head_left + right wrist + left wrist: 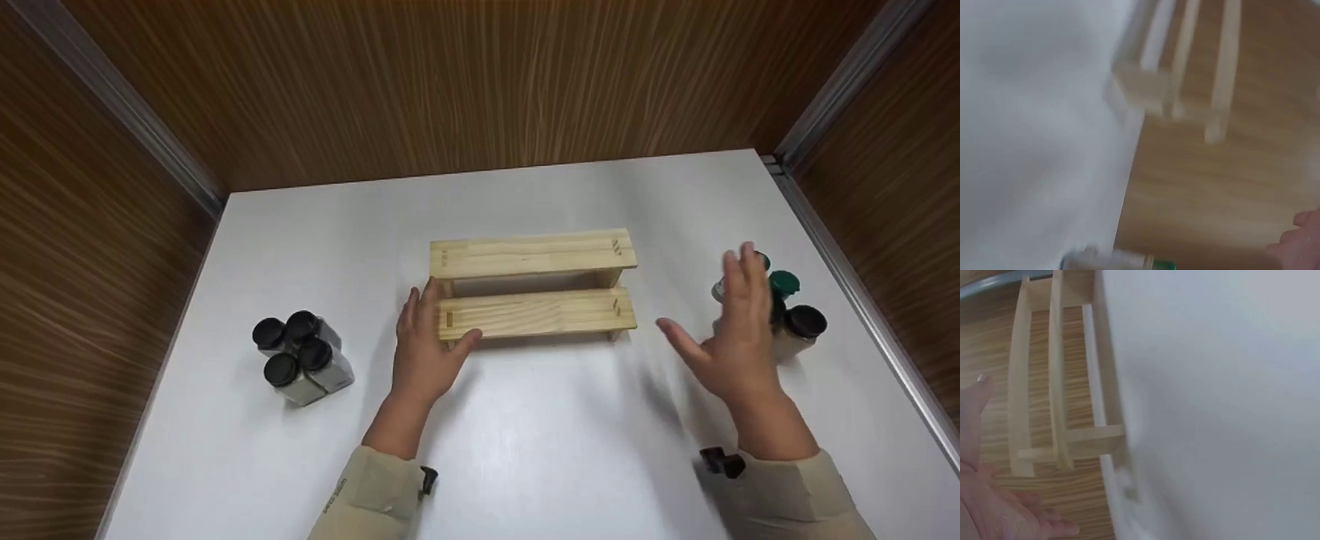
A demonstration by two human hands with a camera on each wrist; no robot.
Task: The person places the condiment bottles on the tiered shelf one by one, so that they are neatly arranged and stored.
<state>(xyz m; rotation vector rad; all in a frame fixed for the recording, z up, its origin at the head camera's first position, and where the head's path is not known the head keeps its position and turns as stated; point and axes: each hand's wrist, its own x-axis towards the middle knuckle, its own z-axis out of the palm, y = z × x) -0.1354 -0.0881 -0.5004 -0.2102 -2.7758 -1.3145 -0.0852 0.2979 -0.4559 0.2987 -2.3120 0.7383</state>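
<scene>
Two-step rack (532, 255) mid-desk (540, 442): pale grained wood, long flat boards, darker joint marks at ends. Left hand (429, 356) at rack's left end, fingers straight, thumb apart; cannot tell if touching. Right hand (739, 352) right of rack, fingers extended, thumb wide, partly hiding green- and black-lidded jars (806, 322). Left: four squarish jars (303, 388), round black lids, clustered. Left sleeve (379, 480): dark lettering, too small to read.

right jars (804, 322) partly hidden behind right hand (739, 341), rack (1143, 87) blurred (right wrist view), sleeve print (335, 496) too small to read
</scene>
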